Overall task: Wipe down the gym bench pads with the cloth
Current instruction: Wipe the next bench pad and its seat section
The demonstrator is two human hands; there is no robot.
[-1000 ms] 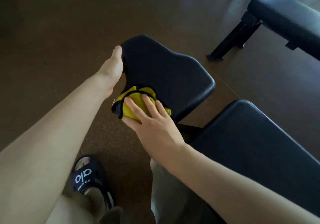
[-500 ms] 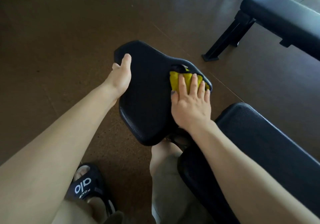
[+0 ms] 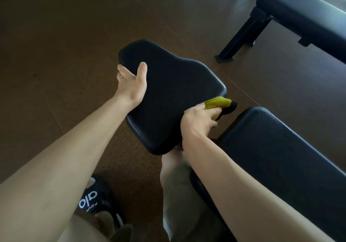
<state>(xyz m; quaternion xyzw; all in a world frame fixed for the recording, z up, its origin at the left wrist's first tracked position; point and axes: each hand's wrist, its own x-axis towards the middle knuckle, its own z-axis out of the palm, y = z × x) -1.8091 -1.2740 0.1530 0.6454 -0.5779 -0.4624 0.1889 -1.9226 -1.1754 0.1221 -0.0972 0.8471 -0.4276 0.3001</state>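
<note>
My right hand (image 3: 198, 123) pinches the soft, light cloth (image 3: 218, 104) at the seat pad (image 3: 174, 95)'s right edge, left hand (image 3: 132, 84) gripping its left rim.

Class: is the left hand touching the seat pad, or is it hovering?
Touching. In the head view the left hand grips the seat pad edge, thumb lying on top.

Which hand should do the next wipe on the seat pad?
Right. The right hand already grips the cloth at the seat pad's right edge. The left hand holds the pad's left edge, thumb on top, steadying it, and has no cloth.
</note>
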